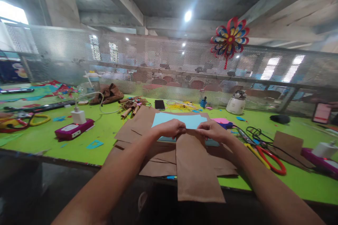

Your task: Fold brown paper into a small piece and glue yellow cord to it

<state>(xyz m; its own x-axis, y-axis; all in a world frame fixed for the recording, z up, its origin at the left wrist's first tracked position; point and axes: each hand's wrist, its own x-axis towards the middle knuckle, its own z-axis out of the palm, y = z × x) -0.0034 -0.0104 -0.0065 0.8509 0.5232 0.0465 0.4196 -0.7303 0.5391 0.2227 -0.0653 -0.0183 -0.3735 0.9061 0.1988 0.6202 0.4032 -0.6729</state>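
Observation:
Both hands grip the upper edge of a long strip of brown paper (pixel 196 168), which hangs toward me past the table's front edge. My left hand (pixel 173 129) pinches its left corner, and my right hand (pixel 211 130) pinches the right one. Light blue paper (pixel 169 120) lies just behind and under the fingers. Beneath it spreads a pile of brown paper sheets (pixel 158 165) on the green table. The fingertips partly hide the strip's top edge.
Scissors with red and yellow handles (pixel 271 160) lie at right, near a black cable (pixel 260 137) and a white bottle (pixel 236 103). At left sit a purple power strip (pixel 74 129) and more scissors (pixel 39 119). Brown paper rolls (pixel 134 107) and a phone (pixel 160 104) lie behind. A perforated metal screen (pixel 169 74) borders the table.

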